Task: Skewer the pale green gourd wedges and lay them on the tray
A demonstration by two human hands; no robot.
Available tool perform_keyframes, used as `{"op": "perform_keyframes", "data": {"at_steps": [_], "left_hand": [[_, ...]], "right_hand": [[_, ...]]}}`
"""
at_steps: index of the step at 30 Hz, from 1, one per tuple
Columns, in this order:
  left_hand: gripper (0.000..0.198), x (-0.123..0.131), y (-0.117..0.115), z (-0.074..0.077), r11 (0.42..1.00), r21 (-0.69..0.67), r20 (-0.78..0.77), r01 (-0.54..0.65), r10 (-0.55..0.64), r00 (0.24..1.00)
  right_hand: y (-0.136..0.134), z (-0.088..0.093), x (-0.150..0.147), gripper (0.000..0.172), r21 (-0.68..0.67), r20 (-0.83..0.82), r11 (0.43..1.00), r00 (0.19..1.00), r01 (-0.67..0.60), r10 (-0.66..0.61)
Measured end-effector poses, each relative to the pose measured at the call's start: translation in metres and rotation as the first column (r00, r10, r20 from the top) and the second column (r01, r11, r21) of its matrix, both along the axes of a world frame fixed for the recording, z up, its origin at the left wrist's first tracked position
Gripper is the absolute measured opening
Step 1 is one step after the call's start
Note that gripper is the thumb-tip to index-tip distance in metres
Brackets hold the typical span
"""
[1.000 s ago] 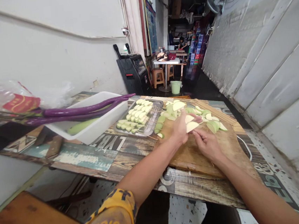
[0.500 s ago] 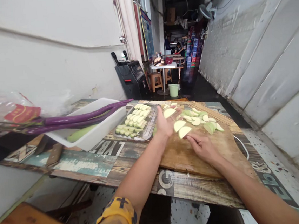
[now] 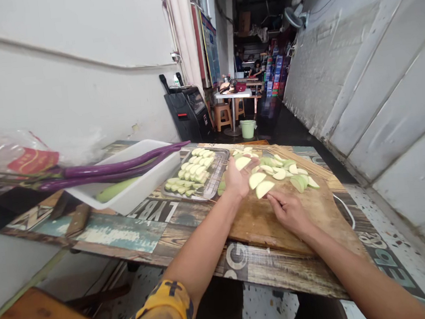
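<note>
My left hand [image 3: 237, 178] hovers over the left end of the wooden cutting board [image 3: 278, 221], palm up, with pale green vegetable slices [image 3: 255, 179] resting on its fingers. My right hand [image 3: 288, 211] lies low on the board and pinches the edge of one slice [image 3: 265, 188]. A heap of more cut slices [image 3: 284, 170] lies on the far part of the board. To the left stands a metal tray [image 3: 217, 176] holding rows of slices [image 3: 191, 174].
A white tub [image 3: 143, 181] with a green gourd and long purple eggplants [image 3: 115, 168] sits at the left. A cleaver [image 3: 73, 218] lies on the patterned table [image 3: 136, 227]. A wall runs along the right. Down the corridor are a black machine, stools and a table.
My left hand carried its slices from the middle of the board toward the tray side. My right hand stayed low on the board, now touching a slice.
</note>
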State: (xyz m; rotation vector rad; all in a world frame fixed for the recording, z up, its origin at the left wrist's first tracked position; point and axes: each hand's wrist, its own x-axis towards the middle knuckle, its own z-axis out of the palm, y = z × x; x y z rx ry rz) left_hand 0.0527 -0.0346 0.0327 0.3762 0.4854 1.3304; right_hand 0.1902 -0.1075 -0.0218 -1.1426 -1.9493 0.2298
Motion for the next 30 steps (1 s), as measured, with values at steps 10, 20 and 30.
{"op": "perform_keyframes", "data": {"at_steps": [10, 20, 30], "left_hand": [[0.062, 0.018, -0.007, -0.004, 0.996, -0.053, -0.07, 0.076, -0.08, 0.994], [0.054, 0.01, -0.011, -0.005, 0.958, 0.23, -0.106, 0.172, -0.151, 0.983], [0.02, 0.007, -0.011, -0.002, 0.939, 0.327, -0.093, 0.108, -0.082, 0.992]], "right_hand": [[0.003, 0.001, 0.0, 0.025, -0.039, -0.029, 0.999, 0.999, 0.023, -0.024], [-0.001, 0.024, 0.009, 0.025, -0.451, -0.696, 0.771, 0.718, -0.45, 0.012], [0.003, 0.031, 0.029, 0.016, -0.405, -0.879, 0.551, 0.476, -0.73, -0.016]]}}
